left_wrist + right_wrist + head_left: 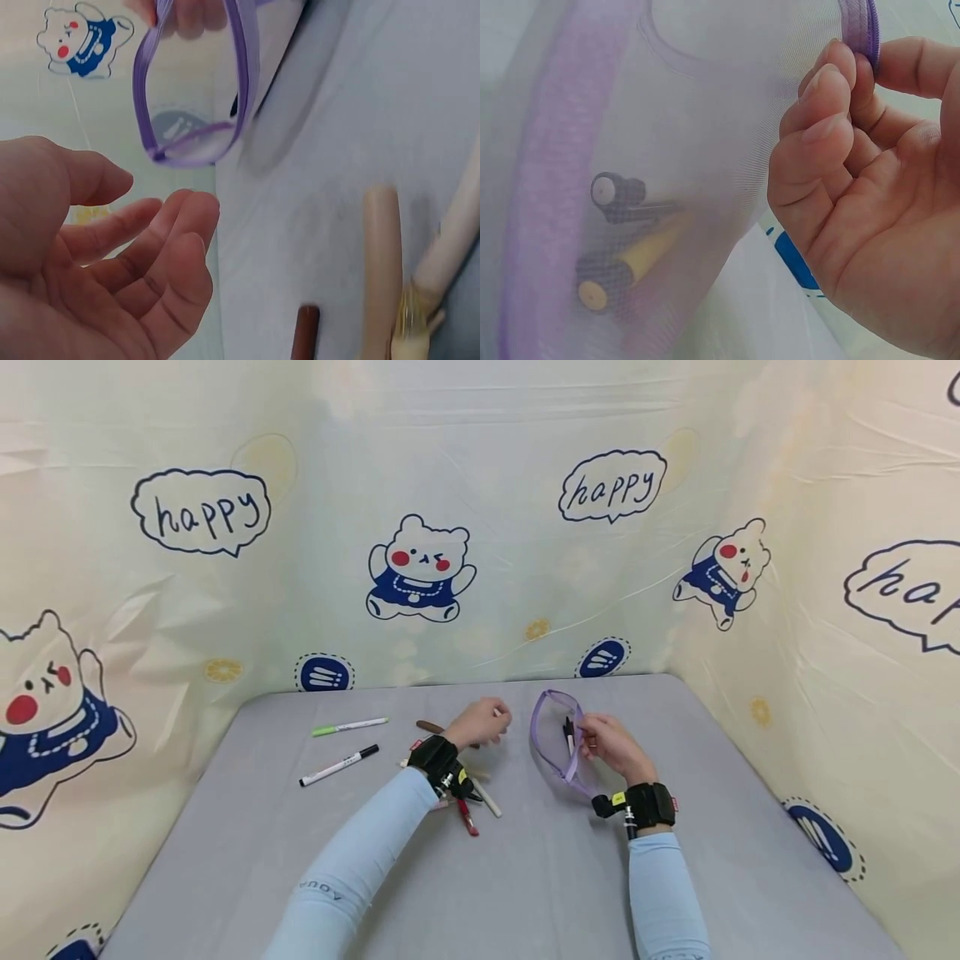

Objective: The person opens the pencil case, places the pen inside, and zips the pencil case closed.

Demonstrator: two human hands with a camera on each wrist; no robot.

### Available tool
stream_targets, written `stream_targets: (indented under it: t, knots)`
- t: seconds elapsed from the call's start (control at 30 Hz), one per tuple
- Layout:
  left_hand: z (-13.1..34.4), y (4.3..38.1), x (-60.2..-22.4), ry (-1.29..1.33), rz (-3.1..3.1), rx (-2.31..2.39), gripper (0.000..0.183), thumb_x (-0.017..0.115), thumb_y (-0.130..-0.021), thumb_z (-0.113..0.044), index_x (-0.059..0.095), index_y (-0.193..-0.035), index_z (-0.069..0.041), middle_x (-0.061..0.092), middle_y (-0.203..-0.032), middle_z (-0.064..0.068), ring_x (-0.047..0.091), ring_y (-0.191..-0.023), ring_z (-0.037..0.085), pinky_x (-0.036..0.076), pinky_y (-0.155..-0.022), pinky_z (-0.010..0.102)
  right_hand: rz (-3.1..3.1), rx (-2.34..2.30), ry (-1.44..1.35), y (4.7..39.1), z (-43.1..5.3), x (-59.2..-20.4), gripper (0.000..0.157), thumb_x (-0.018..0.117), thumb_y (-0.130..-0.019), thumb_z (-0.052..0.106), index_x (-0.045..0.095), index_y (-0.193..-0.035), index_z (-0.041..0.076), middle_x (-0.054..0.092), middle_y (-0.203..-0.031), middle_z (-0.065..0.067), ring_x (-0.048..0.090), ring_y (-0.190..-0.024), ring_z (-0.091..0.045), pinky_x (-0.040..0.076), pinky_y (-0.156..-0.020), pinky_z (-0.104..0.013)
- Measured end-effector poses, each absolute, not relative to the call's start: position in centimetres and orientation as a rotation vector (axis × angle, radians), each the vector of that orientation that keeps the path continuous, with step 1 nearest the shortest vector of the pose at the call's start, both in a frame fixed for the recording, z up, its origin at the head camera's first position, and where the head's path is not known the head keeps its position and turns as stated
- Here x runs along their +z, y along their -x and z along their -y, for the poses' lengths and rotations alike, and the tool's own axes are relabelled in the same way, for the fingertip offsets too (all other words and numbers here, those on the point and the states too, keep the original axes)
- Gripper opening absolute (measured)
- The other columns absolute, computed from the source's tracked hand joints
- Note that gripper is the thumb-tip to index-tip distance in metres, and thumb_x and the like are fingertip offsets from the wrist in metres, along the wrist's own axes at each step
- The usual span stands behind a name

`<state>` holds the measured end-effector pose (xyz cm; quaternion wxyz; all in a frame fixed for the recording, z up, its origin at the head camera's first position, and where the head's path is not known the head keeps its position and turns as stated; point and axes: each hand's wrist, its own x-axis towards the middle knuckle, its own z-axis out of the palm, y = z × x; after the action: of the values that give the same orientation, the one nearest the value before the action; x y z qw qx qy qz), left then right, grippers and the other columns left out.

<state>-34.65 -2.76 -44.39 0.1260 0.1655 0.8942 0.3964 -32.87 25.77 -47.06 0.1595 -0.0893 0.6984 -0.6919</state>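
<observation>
My right hand (pixel 613 747) pinches the zippered rim of a purple mesh pouch (pixel 705 135) between thumb and fingers, holding it raised with its mouth gaping. Through the mesh show a dark-capped pen (pixel 615 189) and a yellow pen (pixel 646 256). My left hand (pixel 480 721) is held over the table to the left of the pouch, a gap away from its mouth. In the left wrist view its fingers (pixel 184 281) are loosely bent, with nothing between them and the thumb. Below that hand lies a pile of pens, partly hidden by the wrist, with a brown pen (pixel 429 727) at its far side.
A green-capped marker (pixel 349 727) and a black-capped white marker (pixel 339 766) lie apart on the left of the grey table (pixel 510 893). At the pile's near side are a red pen (pixel 467 818) and a white pen (pixel 487 797). A printed curtain (pixel 510 577) surrounds the table's back and sides.
</observation>
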Motion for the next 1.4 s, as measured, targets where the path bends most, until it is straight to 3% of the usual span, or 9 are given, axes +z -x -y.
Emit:
stream_targets:
  t: [0.17,0.37,0.67,0.87,1.03,1.4]
  knots:
    - [4.8,35.5,-44.6,-0.358,-2.630,1.134,0.026,0.048,-0.101,-0.025,0.060,-0.113,-0.006,0.071,-0.103,0.016,0.068,-0.074,0.020,0.055,-0.059,0.031,-1.978,-1.958,0.251,32.4,-25.8,-46.1,0.025,0.037,-0.105,0.009,0.050,-0.088,-0.004,0.053,-0.072,-0.004,0.049,-0.063,-0.018,0.043,-0.056,-0.029]
    - [6.7,36.1,-45.0,-0.330,-2.640,1.083,0.026,0.047,-0.100,-0.023,0.061,-0.112,-0.004,0.071,-0.098,0.016,0.068,-0.071,0.023,0.053,-0.059,0.030,-1.964,-1.942,0.274,31.7,-25.9,-45.0,0.025,0.037,-0.104,0.008,0.047,-0.088,-0.008,0.053,-0.073,-0.006,0.050,-0.063,-0.018,0.043,-0.057,-0.029]
    - [9.2,36.3,-45.9,-0.255,-2.601,0.958,0.028,0.049,-0.099,-0.016,0.068,-0.101,0.004,0.063,-0.066,0.008,0.049,-0.050,0.014,0.037,-0.045,0.026,-1.981,-1.984,0.258,32.5,-26.1,-46.7,0.027,0.041,-0.104,0.012,0.050,-0.082,-0.001,0.054,-0.069,-0.003,0.051,-0.059,-0.015,0.044,-0.054,-0.026]
    - [9.7,36.2,-46.9,-0.167,-2.607,0.927,0.020,0.053,-0.096,-0.013,0.068,-0.097,0.000,0.067,-0.070,0.010,0.057,-0.052,0.015,0.040,-0.044,0.025,-1.987,-1.987,0.271,32.6,-25.8,-47.3,0.026,0.043,-0.102,0.013,0.053,-0.081,0.002,0.054,-0.069,-0.003,0.050,-0.060,-0.016,0.042,-0.054,-0.027]
    - [9.7,36.4,-47.5,-0.090,-2.556,0.980,0.019,0.053,-0.097,-0.012,0.067,-0.096,0.001,0.067,-0.073,0.012,0.058,-0.049,0.015,0.036,-0.041,0.025,-1.992,-1.991,0.228,32.5,-25.8,-47.3,0.025,0.046,-0.102,0.015,0.054,-0.080,0.005,0.054,-0.070,-0.002,0.051,-0.060,-0.015,0.043,-0.054,-0.026]
    - [9.6,36.6,-48.1,-0.124,-2.631,1.010,0.017,0.055,-0.093,-0.008,0.071,-0.090,-0.002,0.063,-0.056,0.007,0.049,-0.042,0.012,0.031,-0.039,0.024,-2.011,-1.982,0.201,32.5,-26.1,-47.2,0.026,0.046,-0.102,0.018,0.054,-0.081,0.006,0.054,-0.072,-0.003,0.053,-0.061,-0.016,0.044,-0.055,-0.026]
